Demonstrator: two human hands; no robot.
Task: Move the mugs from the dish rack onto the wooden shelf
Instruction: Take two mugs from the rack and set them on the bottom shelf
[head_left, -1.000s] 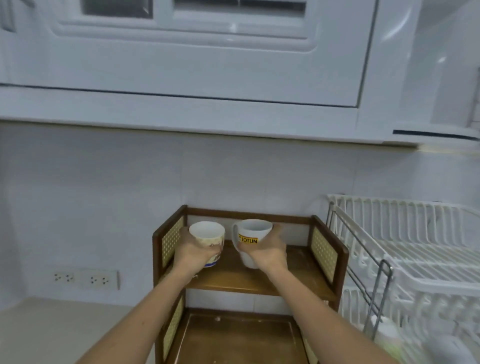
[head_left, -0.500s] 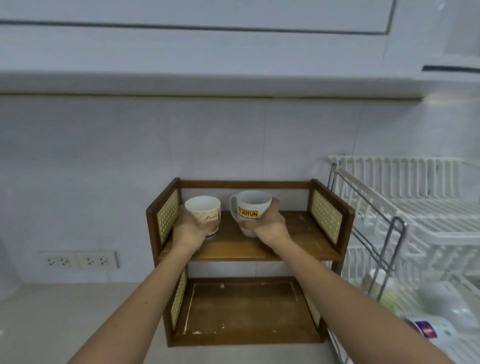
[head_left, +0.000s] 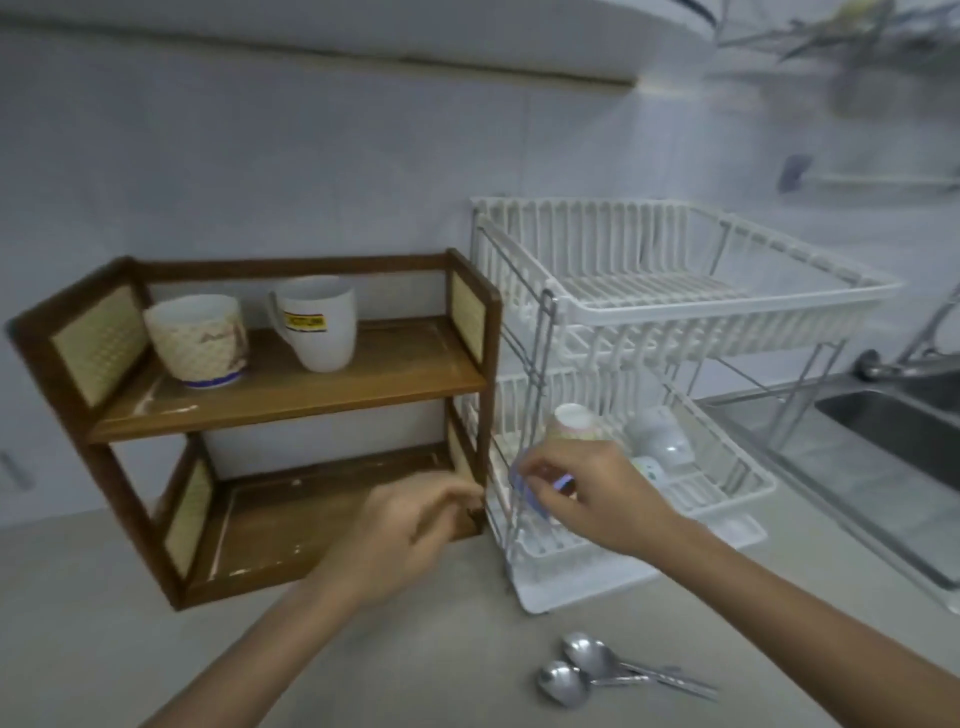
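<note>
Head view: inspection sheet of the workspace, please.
Surface: beige counter.
Job's things: two mugs upright on wooden shelf top tier; more mugs upturned in dish rack lower tier.
Clutter: two spoons on counter.
Grippers: left hand empty before the shelf; right hand at a rack mug, grip unclear.
Cables: nothing seen.
Surroundings: sink, tiled wall.

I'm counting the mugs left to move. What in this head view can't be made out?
- Right hand hides what its fingers hold; open or shut unclear.
- White wire dish rack, lower tier: motion blur and wires obscure the upturned white mugs; count uncertain.
- Yellow-labelled white mug: lettering blurred.
</note>
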